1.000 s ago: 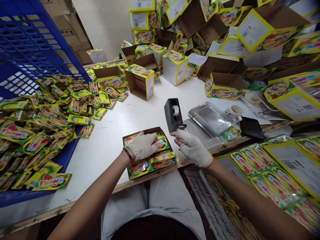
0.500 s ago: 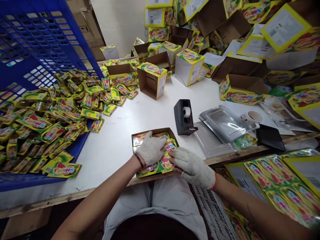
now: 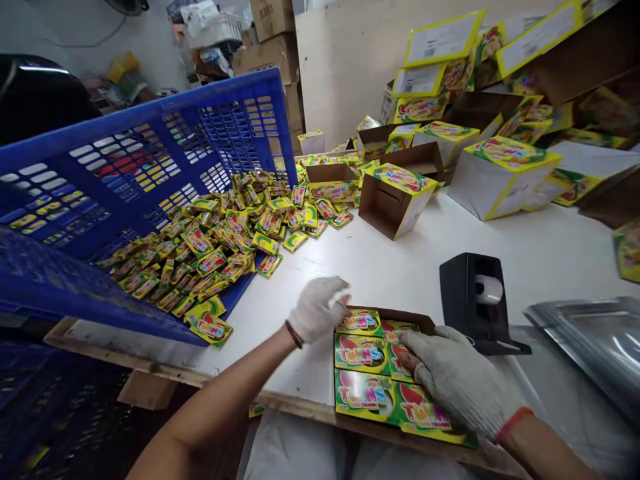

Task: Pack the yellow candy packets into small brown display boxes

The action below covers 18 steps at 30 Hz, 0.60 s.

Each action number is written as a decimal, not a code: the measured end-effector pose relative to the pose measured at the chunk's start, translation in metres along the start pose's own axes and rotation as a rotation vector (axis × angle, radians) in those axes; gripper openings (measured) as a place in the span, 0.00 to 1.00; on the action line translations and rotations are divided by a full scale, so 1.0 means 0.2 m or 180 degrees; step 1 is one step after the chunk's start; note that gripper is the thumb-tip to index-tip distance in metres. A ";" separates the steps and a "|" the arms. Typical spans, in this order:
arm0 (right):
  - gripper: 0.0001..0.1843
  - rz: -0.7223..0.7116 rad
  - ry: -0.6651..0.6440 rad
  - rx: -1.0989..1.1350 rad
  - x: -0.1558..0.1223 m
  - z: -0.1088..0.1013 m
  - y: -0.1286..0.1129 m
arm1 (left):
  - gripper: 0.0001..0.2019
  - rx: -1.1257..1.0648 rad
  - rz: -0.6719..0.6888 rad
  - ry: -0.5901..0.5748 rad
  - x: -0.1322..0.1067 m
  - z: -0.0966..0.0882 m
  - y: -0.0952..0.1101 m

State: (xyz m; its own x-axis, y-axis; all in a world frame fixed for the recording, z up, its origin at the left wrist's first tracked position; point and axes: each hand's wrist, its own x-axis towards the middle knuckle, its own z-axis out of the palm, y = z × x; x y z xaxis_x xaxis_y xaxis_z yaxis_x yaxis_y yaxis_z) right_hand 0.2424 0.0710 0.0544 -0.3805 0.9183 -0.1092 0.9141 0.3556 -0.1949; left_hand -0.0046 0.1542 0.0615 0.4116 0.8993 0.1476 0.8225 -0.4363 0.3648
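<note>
A shallow brown-edged box [image 3: 407, 313] at the table's front edge holds rows of flat yellow-green "Twins" packets [image 3: 365, 393]. My right hand [image 3: 463, 373], in a white fingerless glove, lies over the right side of the box. Its fingers are stretched across the packets and touch them, hiding some. Left of the box's far corner, my gloved left hand [image 3: 317, 310] hovers above the table, slightly blurred. Its fingers are loosely bent and apart, and I see nothing held in them. A dark bead bracelet [image 3: 294, 335] circles the left wrist.
A blue plastic crate [image 3: 150, 133] on its side spills a heap of small packets [image 3: 225, 240] onto the white table [image 3: 310, 273]. A black tape dispenser [image 3: 473, 303] stands right of the box, beside clear plastic trays [image 3: 590, 340]. Open cartons [image 3: 397, 197] are piled behind.
My left hand has lifted off the packets and moved left out of the box. My right hand has shifted farther over the packets. The view has turned left, showing more of the crate.
</note>
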 end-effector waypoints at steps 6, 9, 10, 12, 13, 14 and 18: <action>0.18 0.0375 -0.0340 -0.0272 0.01 -0.06 -0.13 | 0.16 0.0767 -0.1768 0.0160 0.08 -0.14 -0.60; 0.18 0.0430 -0.0242 -0.0346 0.00 -0.07 -0.16 | 0.16 0.0857 -0.1887 0.0083 0.07 -0.11 -0.69; 0.18 0.0462 -0.0246 -0.0365 -0.01 -0.08 -0.17 | 0.16 0.0841 -0.1880 0.0056 0.06 -0.09 -0.70; 0.19 0.0472 -0.0277 -0.0413 0.00 -0.09 -0.18 | 0.17 0.0739 -0.1901 0.0013 0.04 -0.06 -0.70; 0.19 0.0452 -0.0306 -0.0442 0.00 -0.09 -0.18 | 0.17 0.0657 -0.1927 0.0000 0.03 -0.05 -0.69; 0.20 0.0425 -0.0342 -0.0462 0.00 -0.10 -0.18 | 0.18 0.0565 -0.1950 -0.0006 0.01 -0.04 -0.68; 0.18 0.0398 -0.0448 -0.0355 0.03 -0.08 -0.17 | 0.22 0.0001 -0.1875 0.0163 -0.03 -0.02 -0.58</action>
State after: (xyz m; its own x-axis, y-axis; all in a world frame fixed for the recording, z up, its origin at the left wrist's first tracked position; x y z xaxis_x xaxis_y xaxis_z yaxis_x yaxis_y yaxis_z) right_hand 0.2119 0.0670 0.0768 -0.2718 0.9259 -0.2622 0.9623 0.2646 -0.0631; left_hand -0.1034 0.1994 0.0231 -0.1341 0.9903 -0.0356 0.9069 0.1372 0.3984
